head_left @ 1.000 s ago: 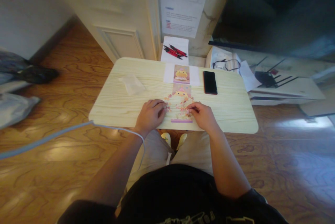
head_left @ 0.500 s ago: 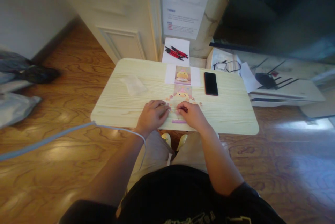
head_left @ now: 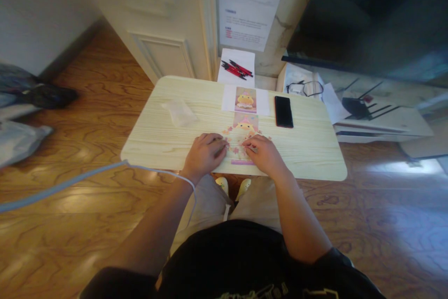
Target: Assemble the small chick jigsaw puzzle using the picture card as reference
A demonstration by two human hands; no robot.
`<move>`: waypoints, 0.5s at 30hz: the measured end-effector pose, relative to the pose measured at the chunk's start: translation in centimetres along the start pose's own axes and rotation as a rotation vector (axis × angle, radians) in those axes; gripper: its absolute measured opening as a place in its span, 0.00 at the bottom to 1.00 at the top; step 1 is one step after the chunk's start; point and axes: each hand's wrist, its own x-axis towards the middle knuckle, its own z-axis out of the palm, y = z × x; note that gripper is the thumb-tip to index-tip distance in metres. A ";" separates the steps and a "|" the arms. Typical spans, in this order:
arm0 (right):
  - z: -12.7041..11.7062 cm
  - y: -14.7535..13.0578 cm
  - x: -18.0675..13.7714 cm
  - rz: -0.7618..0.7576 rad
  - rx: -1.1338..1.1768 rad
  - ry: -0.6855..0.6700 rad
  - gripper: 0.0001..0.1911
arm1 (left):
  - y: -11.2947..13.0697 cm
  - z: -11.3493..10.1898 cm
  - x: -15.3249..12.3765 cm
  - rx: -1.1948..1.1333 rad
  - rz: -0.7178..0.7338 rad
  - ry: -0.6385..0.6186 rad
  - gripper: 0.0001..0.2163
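A partly assembled jigsaw puzzle (head_left: 246, 124) with a yellow cartoon figure lies on the small table, its upper section joined. Nearer me is a purple bottom strip (head_left: 241, 162), and loose puzzle pieces (head_left: 235, 151) are scattered between the two. My left hand (head_left: 206, 153) rests at the left of these pieces, its thumb and fingertips pressed together; what they hold, if anything, is too small to make out. At the right, my right hand (head_left: 263, 153) has its thumb and index finger pinched low over the pieces, apparently on a small puzzle piece.
Behind the puzzle, a white sheet bears a matching printed picture (head_left: 246, 99). A black phone (head_left: 283, 112) lies to its right, a crumpled clear bag (head_left: 180, 112) to its left. Red pens (head_left: 236, 69) sit beyond the pale table (head_left: 308, 154). A grey cord (head_left: 70, 181) loops round my left wrist.
My right hand has shifted a little to the right, uncovering more loose pieces between the hands. My left hand stays almost where it was.
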 end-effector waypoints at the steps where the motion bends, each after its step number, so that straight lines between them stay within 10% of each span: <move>1: -0.1 0.2 -0.5 -0.004 -0.025 -0.009 0.08 | 0.0 0.0 0.0 0.002 -0.001 -0.002 0.12; 15: -1.0 3.1 -3.0 0.048 -0.121 0.037 0.07 | 0.2 -0.1 0.0 -0.002 0.002 -0.025 0.13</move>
